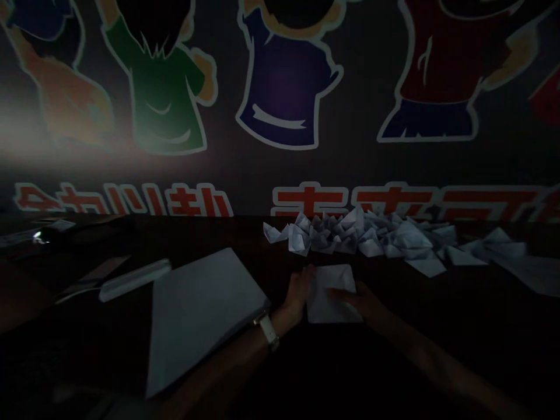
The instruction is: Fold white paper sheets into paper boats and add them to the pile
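Observation:
A folded sheet of white paper [328,303] is between my two hands, above the dark table. My left hand [298,291], with a pale-banded watch at the wrist, grips the paper's left edge. From the right, my right hand [361,300] closes on the opposite edge, its thumb lying across the front of the sheet. The fingers behind the paper are hidden, and the light is very dim. Close beyond my hands lies a heap of folded white paper pieces [371,233], some shaped like little boats.
A stack of white paper [201,309] lies left of my left forearm. Beside it is a long pale object [135,280] with a thin cable. A shiny dark item [44,236] sits far left. Behind the table stands a wall [254,169] with cartoon figures and red lettering.

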A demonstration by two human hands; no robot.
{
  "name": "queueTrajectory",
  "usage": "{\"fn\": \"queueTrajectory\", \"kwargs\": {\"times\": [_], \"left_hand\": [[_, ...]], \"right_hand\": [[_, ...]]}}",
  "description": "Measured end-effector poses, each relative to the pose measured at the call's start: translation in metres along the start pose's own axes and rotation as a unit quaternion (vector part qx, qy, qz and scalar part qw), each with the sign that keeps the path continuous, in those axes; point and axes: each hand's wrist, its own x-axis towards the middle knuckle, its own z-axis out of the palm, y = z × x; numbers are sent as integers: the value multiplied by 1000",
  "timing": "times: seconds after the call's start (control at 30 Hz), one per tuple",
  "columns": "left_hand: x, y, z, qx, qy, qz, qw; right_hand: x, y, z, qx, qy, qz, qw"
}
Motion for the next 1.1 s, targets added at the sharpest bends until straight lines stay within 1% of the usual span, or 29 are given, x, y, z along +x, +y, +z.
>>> {"fn": "queueTrajectory", "kwargs": {"times": [0.03,0.13,0.2,0.27,0.33,0.47,0.57,0.67,0.73,0.77,0.83,0.87,0.93,0.97,1.03,1.07,1.1], "left_hand": [[1,1,-1,-6,-9,-1,1000],[5,3,-4,-37,-59,12,997],[9,4,-7,-55,-55,36,996],[15,5,-11,-71,-35,53,995],[20,6,-15,-94,-21,59,994],[24,9,-21,-118,-25,46,992],[24,9,-21,-114,-15,23,993],[28,5,-23,-84,-15,23,996],[34,2,-27,-43,-33,51,997],[38,2,-30,-17,-43,83,995],[44,4,-36,50,-69,180,980],[46,6,-39,92,-91,231,964],[47,12,-43,185,-145,311,921],[45,15,-44,231,-173,335,897],[40,21,-43,306,-216,361,854],[37,22,-42,331,-231,364,840],[34,23,-41,345,-241,359,833]], "right_hand": [[0,0,-1,-1,-7,5,1000],[0,-2,-3,-1,-3,23,1000],[-1,-3,-4,4,-28,24,999],[0,-4,-6,17,-63,15,998],[2,-3,-8,37,-83,13,996],[8,-2,-12,79,-78,27,993],[11,-2,-15,100,-74,22,992],[13,-5,-20,99,-87,22,991],[14,-8,-26,95,-92,25,991],[14,-10,-29,94,-93,30,991],[16,-13,-36,95,-97,43,990],[17,-14,-39,101,-97,50,989],[19,-14,-46,120,-91,59,987],[21,-13,-48,127,-86,62,986],[23,-11,-54,132,-77,72,986],[24,-10,-56,127,-74,77,986],[26,-8,-58,116,-75,76,987]]}}
